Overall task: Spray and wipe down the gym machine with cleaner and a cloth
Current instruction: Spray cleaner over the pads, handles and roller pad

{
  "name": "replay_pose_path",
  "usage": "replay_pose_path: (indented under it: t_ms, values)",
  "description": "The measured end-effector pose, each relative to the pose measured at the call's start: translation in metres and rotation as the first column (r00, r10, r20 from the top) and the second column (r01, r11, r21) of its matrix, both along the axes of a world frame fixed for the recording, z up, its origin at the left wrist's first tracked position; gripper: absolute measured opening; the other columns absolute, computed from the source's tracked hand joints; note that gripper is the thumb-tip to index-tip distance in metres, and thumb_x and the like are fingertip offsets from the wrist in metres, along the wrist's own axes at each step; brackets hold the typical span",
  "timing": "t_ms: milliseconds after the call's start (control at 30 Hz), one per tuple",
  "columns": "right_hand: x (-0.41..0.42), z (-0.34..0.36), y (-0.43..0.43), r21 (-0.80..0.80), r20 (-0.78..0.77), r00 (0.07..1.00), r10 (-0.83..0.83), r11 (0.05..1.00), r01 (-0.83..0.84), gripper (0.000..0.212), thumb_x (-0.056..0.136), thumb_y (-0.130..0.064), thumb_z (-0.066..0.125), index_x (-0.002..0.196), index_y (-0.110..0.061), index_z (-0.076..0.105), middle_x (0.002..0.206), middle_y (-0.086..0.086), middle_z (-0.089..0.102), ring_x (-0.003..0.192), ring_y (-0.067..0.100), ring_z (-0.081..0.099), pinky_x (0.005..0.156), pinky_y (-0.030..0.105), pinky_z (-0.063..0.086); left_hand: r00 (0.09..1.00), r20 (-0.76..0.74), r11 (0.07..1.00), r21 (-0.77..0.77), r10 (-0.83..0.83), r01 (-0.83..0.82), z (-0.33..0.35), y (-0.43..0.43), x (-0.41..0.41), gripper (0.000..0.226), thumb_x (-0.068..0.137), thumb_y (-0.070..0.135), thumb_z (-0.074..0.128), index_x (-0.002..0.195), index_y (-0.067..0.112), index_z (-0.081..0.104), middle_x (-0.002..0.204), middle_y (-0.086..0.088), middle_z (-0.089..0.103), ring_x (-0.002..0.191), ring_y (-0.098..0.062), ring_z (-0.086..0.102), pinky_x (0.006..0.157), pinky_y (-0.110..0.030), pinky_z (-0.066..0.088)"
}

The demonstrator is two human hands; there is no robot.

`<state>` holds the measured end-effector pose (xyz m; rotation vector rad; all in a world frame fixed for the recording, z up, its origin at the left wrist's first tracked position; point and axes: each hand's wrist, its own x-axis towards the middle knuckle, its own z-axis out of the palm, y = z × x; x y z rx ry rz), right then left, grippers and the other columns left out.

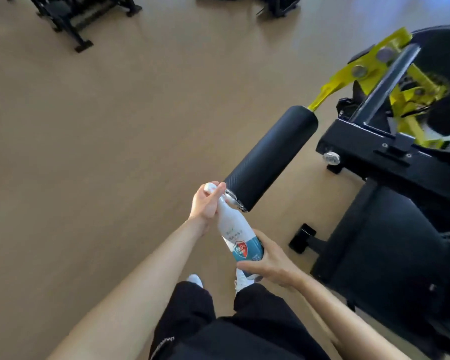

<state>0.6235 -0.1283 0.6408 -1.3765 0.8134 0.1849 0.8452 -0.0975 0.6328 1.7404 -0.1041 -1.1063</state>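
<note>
Bottle held in both hands, beside roller pad.
My left hand (205, 203) grips the bottle (238, 235) top; my right hand (269, 261) wraps its base. Top just beside the pad (270, 157) end.

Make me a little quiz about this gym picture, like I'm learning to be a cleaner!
1. True or false: the padded roller is white.
2. Which part of the cleaner bottle does the left hand grip? A the top; B the middle; C the bottom.
3. Fill in: the right hand holds the bottle's ____ end.
Key: 1 false, it is black; 2 A; 3 bottom.
</note>
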Motion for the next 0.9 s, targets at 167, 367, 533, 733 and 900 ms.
replay_pose_path:
  t_ms: [167, 367, 533, 733, 900]
  values:
    - [0.023, -0.016, 0.004, -0.071, -0.080, 0.990, -0.118, 0.991, 0.112, 0.075, 0.070, -0.041, 0.088, 0.134, -0.046, 0.049, 0.118, -0.015, 0.065, 0.109, 0.011, 0.068, 0.088, 0.035, 0.063, 0.988, -0.152, 0.989, 0.150, 0.036, -0.013, -0.040, -0.035, 0.015, 0.051, 0.082, 0.048, 0.080, 0.111, 0.010, 0.063, 0.084, -0.006, 0.072, 0.073, -0.022, 0.067, 0.086, -0.045, 0.062]
    - [0.056, -0.020, 0.020, -0.069, -0.186, 0.958, -0.219, 0.975, 0.210, 0.072, 0.070, -0.040, 0.089, 0.129, -0.049, 0.050, 0.119, -0.019, 0.065, 0.112, 0.005, 0.066, 0.099, 0.034, 0.059, 0.977, -0.200, 0.952, 0.276, -0.076, 0.131, -0.061, -0.047, 0.040, 0.065, 0.079, 0.053, 0.077, 0.126, 0.011, 0.061, 0.080, -0.005, 0.070, 0.070, -0.020, 0.069, 0.065, -0.032, 0.060]
    - [0.099, -0.015, 0.029, -0.069, -0.219, 0.920, -0.326, 0.945, 0.319, 0.074, 0.069, -0.042, 0.089, 0.133, -0.046, 0.051, 0.122, -0.018, 0.066, 0.116, 0.009, 0.066, 0.101, 0.038, 0.058, 0.957, -0.200, 0.948, 0.198, -0.208, 0.248, -0.073, -0.051, 0.077, 0.036, 0.081, 0.042, 0.079, 0.103, 0.013, 0.072, 0.084, -0.005, 0.072, 0.075, -0.021, 0.067, 0.085, -0.042, 0.061]
    - [0.137, -0.012, 0.031, -0.093, -0.220, 0.881, -0.420, 0.908, 0.410, 0.077, 0.069, -0.039, 0.092, 0.135, -0.043, 0.054, 0.124, -0.018, 0.066, 0.120, 0.010, 0.064, 0.103, 0.039, 0.057, 0.939, -0.274, 0.951, 0.168, -0.206, 0.258, -0.068, -0.073, 0.111, 0.069, 0.074, 0.040, 0.083, 0.131, 0.008, 0.062, 0.075, -0.006, 0.066, 0.067, -0.021, 0.063, 0.077, -0.041, 0.061]
    - [0.157, -0.010, 0.017, -0.069, -0.196, 0.839, -0.508, 0.861, 0.504, 0.082, 0.065, -0.037, 0.091, 0.136, -0.045, 0.052, 0.128, -0.017, 0.064, 0.121, 0.009, 0.063, 0.102, 0.037, 0.058, 0.938, -0.187, 0.927, 0.188, -0.291, 0.325, -0.058, -0.104, 0.125, 0.051, 0.080, 0.038, 0.080, 0.119, 0.010, 0.064, 0.079, -0.007, 0.067, 0.068, -0.019, 0.062, 0.073, -0.038, 0.056]
